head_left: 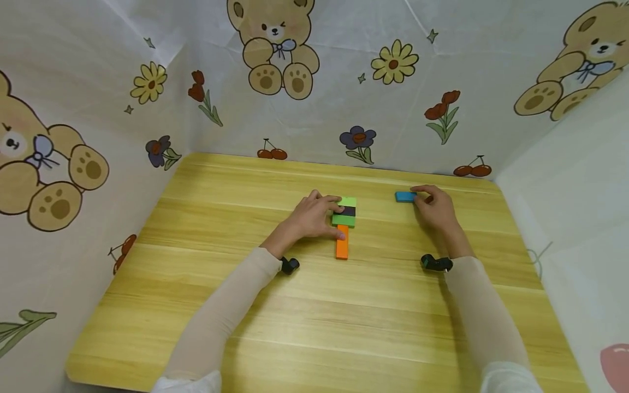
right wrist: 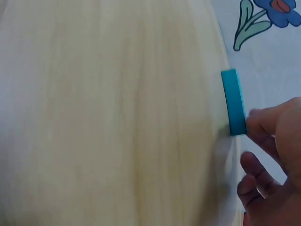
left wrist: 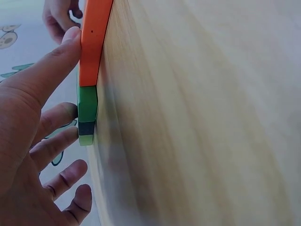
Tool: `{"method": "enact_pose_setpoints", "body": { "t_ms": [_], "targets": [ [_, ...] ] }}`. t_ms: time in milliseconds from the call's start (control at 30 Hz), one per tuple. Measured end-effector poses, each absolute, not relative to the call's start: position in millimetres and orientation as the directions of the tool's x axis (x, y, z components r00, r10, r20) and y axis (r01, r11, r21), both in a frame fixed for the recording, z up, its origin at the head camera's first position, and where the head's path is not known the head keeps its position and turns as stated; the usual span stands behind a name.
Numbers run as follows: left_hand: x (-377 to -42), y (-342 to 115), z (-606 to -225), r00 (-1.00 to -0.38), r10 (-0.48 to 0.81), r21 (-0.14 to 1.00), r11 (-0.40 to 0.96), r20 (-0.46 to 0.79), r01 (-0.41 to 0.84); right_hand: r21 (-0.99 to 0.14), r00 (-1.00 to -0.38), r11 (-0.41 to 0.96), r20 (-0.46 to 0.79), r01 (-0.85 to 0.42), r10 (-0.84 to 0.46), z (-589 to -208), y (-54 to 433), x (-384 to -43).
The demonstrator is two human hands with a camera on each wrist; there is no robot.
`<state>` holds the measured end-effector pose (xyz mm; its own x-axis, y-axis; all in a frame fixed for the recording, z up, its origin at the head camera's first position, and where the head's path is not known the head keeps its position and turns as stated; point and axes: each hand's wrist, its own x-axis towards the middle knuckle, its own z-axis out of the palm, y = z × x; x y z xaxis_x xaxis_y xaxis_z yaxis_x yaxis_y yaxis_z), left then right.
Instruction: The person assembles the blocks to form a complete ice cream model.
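Note:
Flat on the wooden table lie two green blocks with a black block between them. An orange block extends from their near side, like a stem. My left hand rests its thumb on the orange block and touches the green and black blocks with its fingertips; its other fingers are spread, as the left wrist view shows. To the right, a blue block lies apart from the others. My right hand pinches its right end between thumb and index finger, the remaining fingers loosely bent.
The wooden table has a rounded edge and meets a white cloth wall printed with bears and flowers at the back. Cloth also hangs at both sides. A small black camera sits on the right wrist, another on the left.

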<state>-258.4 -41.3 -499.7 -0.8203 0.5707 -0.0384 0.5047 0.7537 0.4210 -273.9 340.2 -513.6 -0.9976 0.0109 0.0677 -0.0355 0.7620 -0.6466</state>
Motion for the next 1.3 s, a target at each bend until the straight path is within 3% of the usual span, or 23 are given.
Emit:
{"method": "enact_pose_setpoints", "body": {
  "t_ms": [633,1000,1300],
  "targets": [
    [-257.8,-41.7,-500.8,-0.815,0.579,0.438,0.740,-0.028,0.510,-0.652,-0.996,0.756,0.086,-0.061,-0.007,-515.6,341.1,-269.0],
    [-257.1,-41.8,-499.5,-0.821,0.571,0.443,0.744,-0.031,0.501,-0.678,-0.986,0.721,0.159,-0.145,-0.048,-515.2,310.5,-281.5],
    [-256.1,-41.0,-499.0,-0.822,0.567,0.448,0.748,-0.049,0.489,-0.695,-0.988,0.706,0.142,-0.139,-0.054,-518.7,286.1,-292.3]
  ]
}}
